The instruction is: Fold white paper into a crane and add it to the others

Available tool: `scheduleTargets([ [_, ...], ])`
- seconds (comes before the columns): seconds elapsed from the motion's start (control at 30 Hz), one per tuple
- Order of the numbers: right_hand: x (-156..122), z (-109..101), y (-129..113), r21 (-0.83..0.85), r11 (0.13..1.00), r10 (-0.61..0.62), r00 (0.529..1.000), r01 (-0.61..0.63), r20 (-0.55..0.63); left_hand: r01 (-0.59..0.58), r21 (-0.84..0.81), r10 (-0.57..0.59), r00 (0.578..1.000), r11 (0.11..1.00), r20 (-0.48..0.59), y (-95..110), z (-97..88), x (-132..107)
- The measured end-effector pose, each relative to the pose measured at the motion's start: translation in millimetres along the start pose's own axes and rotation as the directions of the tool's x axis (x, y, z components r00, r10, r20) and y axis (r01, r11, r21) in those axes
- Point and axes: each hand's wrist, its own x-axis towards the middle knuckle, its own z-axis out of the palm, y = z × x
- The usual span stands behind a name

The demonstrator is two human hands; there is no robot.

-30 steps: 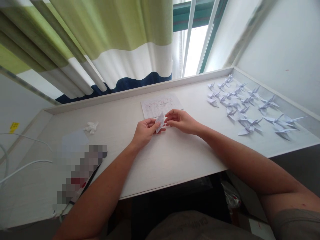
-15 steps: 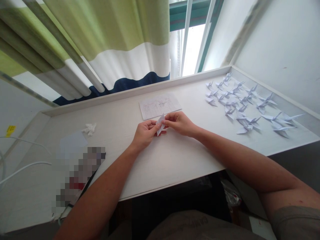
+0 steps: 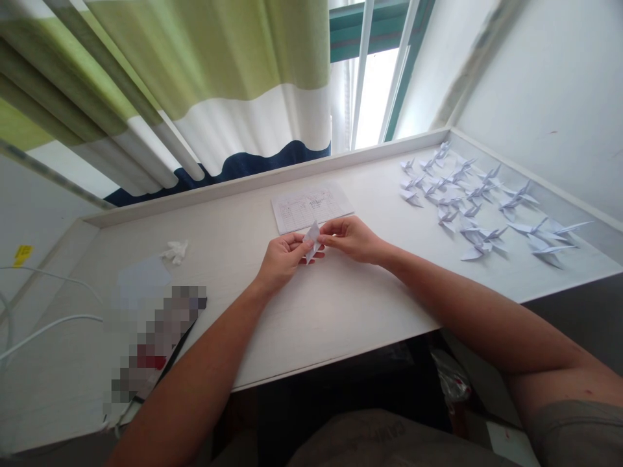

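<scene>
A small piece of folded white paper [image 3: 312, 241], roughly diamond-shaped, is held up over the middle of the table. My left hand [image 3: 286, 261] pinches it with the thumb in front and fingers behind. The fingertips of my right hand [image 3: 351, 239] are closed on its right edge. Just beyond my hands lies a white pad with a printed grid [image 3: 311, 206]. Several folded paper cranes [image 3: 479, 189] stand in a cluster on the right side of the table.
The white table [image 3: 335, 331] has a raised rim at the back and sides. To the left lie crumpled white paper [image 3: 174, 252], flat paper sheets [image 3: 142, 280] and a blurred-out dark-edged object [image 3: 158, 344]. White cables [image 3: 53, 327] run in from the left. A curtain [image 3: 204, 78] hangs behind.
The folded paper has turned slightly in my fingers, showing a broader face. My hands have barely moved.
</scene>
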Motion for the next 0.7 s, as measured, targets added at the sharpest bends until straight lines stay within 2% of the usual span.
scheduleTargets([
  [0.27, 0.0, 0.3, -0.1, 0.011, 1.000, 0.020, 1.000, -0.020, -0.007, -0.011, 0.018, 0.011, 1.000, 1.000, 0.026, -1.8, -0.6, -0.3],
  [0.53, -2.1, 1.6, -3.6, 0.144, 0.988, 0.043, 0.998, -0.049, 0.041, -0.028, 0.033, 0.027, 0.999, 0.999, 0.019, -0.8, 0.8, -1.5],
  [0.7, -2.3, 0.9, -6.5, 0.134, 0.989, 0.065, 0.997, -0.069, 0.029, -0.023, 0.039, 0.023, 1.000, 0.999, 0.017, 1.0, 1.3, -2.3],
])
